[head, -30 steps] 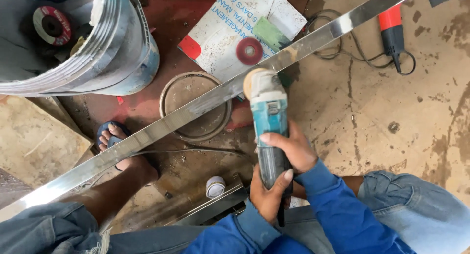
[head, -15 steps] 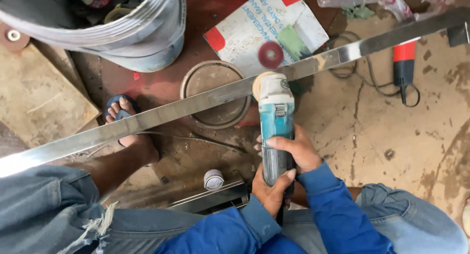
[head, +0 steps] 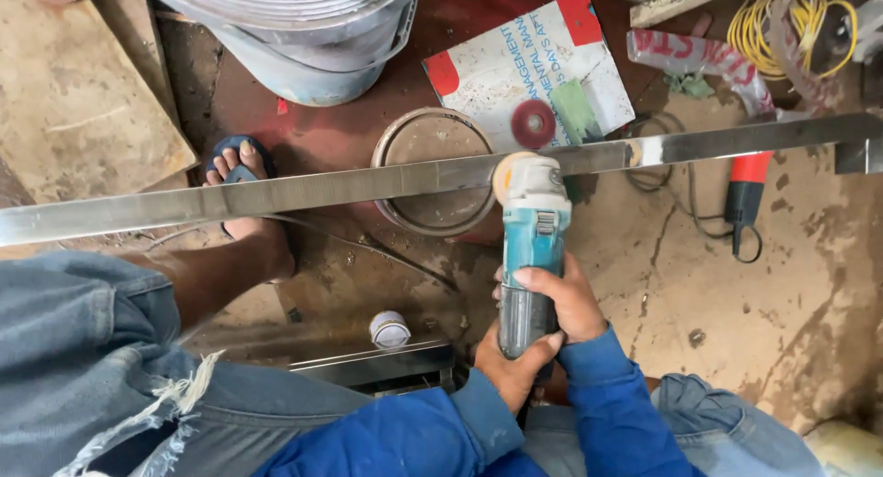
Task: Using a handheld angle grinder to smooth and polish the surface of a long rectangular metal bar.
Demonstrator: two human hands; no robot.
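Fingers (head: 538, 279) of both hands wrap the angle grinder (head: 531, 242), its head touching the steel bar (head: 322, 190).

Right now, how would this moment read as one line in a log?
both hands grip angle grinder | left hand rear | right hand body | disc on steel bar | foot under bar

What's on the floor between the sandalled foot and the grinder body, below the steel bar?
In the head view, between the foot and the angle grinder, a thin dark cable crosses dirty floor; a small white roll sits lower.
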